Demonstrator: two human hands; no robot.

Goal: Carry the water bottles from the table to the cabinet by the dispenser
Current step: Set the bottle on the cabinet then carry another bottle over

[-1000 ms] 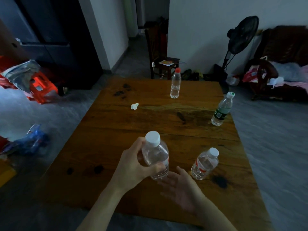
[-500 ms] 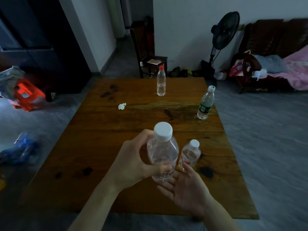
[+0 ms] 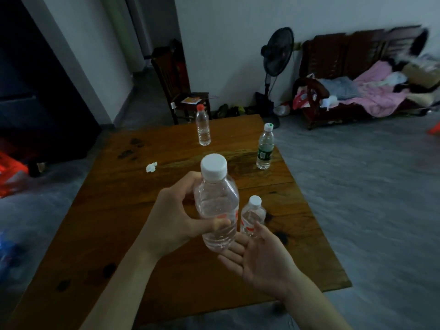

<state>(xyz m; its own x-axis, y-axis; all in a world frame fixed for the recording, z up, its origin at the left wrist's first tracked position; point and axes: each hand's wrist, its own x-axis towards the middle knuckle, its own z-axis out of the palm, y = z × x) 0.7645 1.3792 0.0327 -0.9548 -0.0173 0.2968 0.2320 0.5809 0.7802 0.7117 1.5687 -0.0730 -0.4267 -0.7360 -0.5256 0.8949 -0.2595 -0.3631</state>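
My left hand [image 3: 176,217] grips a clear water bottle with a white cap [image 3: 217,203], held upright above the wooden table [image 3: 114,222]. Palm up, my right hand [image 3: 259,260] lies open just under the bottle's base, fingers straight. A small white-capped bottle [image 3: 252,216] stands on the table right behind my right fingers. Farther back stand a green-labelled bottle [image 3: 265,146] near the right edge and a red-capped bottle [image 3: 203,125] near the far edge.
A crumpled white scrap [image 3: 151,166] lies on the table. Beyond it stand a dark wooden chair [image 3: 181,86], a standing fan [image 3: 276,67] and a sofa with pink bedding [image 3: 371,91]. Red items [image 3: 9,172] lie on the floor at left. Grey floor surrounds the table.
My left hand has lifted the bottle higher and closer to the camera. My right hand has turned palm up beneath it. The view has swung to the right.
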